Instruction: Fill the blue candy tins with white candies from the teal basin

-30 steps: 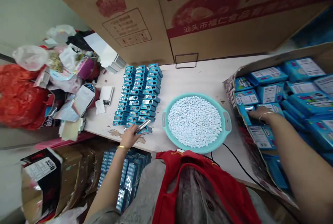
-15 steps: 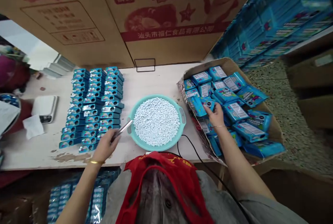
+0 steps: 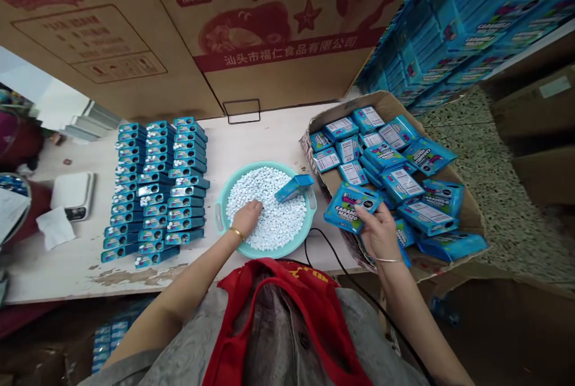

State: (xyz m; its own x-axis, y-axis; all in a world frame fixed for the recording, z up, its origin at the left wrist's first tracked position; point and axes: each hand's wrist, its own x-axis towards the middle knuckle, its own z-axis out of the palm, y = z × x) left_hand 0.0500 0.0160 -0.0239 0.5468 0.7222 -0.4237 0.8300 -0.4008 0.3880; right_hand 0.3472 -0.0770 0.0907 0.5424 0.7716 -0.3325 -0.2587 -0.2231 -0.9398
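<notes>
My left hand (image 3: 246, 219) reaches into a turquoise basin (image 3: 221, 191) full of small white candies (image 3: 274, 227). Its fingers are curled down among the candies, and what they hold, if anything, is hidden. Right of these fingers, a blue candy box (image 3: 293, 188) leans at a slant over the candies toward the basin's right rim, apart from the hand. My right hand (image 3: 380, 231) grips another blue candy box (image 3: 349, 209) by its right side, thumb on the printed front. It is held over the near left edge of an open carton (image 3: 471, 206) of similar boxes.
Rows of blue boxes (image 3: 155, 194) with round holes stand left of the basin on the white table (image 3: 269, 140). A white scale (image 3: 74, 191) sits farther left. Large brown cartons (image 3: 287, 81) rise behind, and blue packs (image 3: 476, 33) are stacked at right. A black cable (image 3: 332, 248) crosses the table's front edge.
My left hand has moved right into the candies; the silvery tool it held is no longer visible. One blue box now rests in the basin. My right hand has lifted another toward me.
</notes>
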